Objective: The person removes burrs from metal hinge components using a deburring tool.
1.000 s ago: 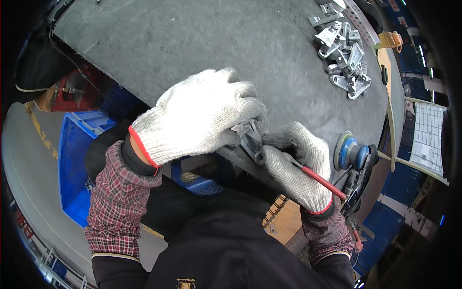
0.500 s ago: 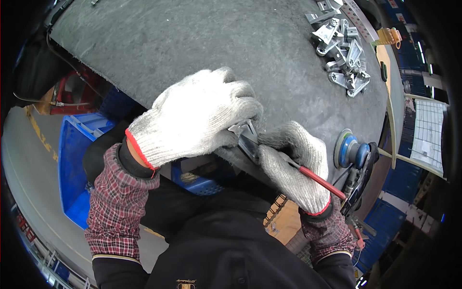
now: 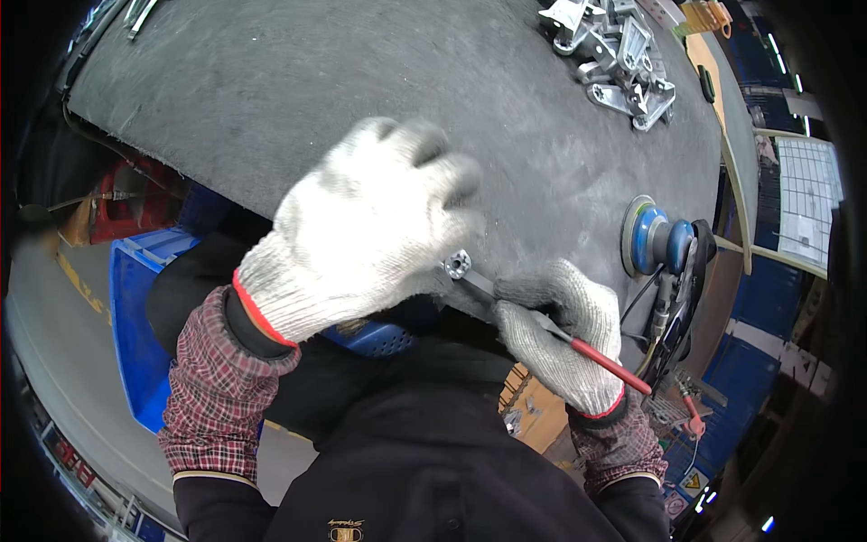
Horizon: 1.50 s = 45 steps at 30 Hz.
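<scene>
White knit gloves with red cuffs cover both hands. My left hand (image 3: 370, 217), smeared by motion at the fingertips, is curled around a small silver metal bracket (image 3: 458, 264). Only the bracket's round, holed end shows below the fingers; the glove hides the rest. Close by on the right, my right hand (image 3: 569, 330) grips a hand tool with a red handle (image 3: 612, 366). Its flat grey metal blade (image 3: 479, 285) comes out past the fingertips and reaches the bracket's end; whether they touch I cannot tell.
A heap of silver brackets (image 3: 623, 63) lies at the far right of the dark grey worktable (image 3: 271, 81). A blue disc sander (image 3: 655, 239) with a hose stands nearer on the right. Left and below the table edge is a blue bin (image 3: 135, 334); a cardboard box (image 3: 533, 411) sits below right.
The bracket has turned in my left hand, so its round end now shows instead of its angled side. The bracket heap and table sit higher in view. My right hand keeps its grip.
</scene>
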Available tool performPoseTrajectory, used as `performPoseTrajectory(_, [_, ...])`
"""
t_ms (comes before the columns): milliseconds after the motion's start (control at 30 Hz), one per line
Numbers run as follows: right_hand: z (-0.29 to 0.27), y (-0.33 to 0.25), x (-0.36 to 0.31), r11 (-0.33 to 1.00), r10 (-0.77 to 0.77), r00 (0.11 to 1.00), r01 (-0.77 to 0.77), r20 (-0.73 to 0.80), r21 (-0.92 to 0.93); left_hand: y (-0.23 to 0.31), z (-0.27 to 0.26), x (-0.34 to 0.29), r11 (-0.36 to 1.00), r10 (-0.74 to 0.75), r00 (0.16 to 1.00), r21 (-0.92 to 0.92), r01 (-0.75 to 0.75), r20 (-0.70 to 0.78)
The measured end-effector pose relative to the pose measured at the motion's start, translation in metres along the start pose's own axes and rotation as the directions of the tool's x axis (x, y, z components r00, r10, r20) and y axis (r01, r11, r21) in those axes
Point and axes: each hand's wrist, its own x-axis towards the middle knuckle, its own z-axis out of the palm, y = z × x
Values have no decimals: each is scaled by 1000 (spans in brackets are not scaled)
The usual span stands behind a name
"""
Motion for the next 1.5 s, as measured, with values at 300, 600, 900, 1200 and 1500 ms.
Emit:
performPoseTrajectory(300, [7, 5, 12, 987, -159, 987, 159, -7, -7, -2, 15, -1, 995, -36, 989, -88, 49, 142])
performPoseTrajectory(600, [0, -10, 20, 990, -106, 992, 111, 64, -86, -5, 10, 0, 991, -20, 991, -130, 38, 135])
performPoseTrajectory(900, [0, -10, 24, 999, -32, 996, 34, 85, -28, -5, 15, -4, 988, -33, 994, -150, 48, 101])
performPoseTrajectory(1200, [-11, -21, 19, 995, 82, 985, -72, 155, -65, -3, 13, -2, 990, -19, 994, -136, 34, 112])
performPoseTrajectory(1500, [-20, -16, 30, 980, -96, 976, 127, 198, -155, -4, 12, -4, 992, -24, 989, -122, 42, 147])
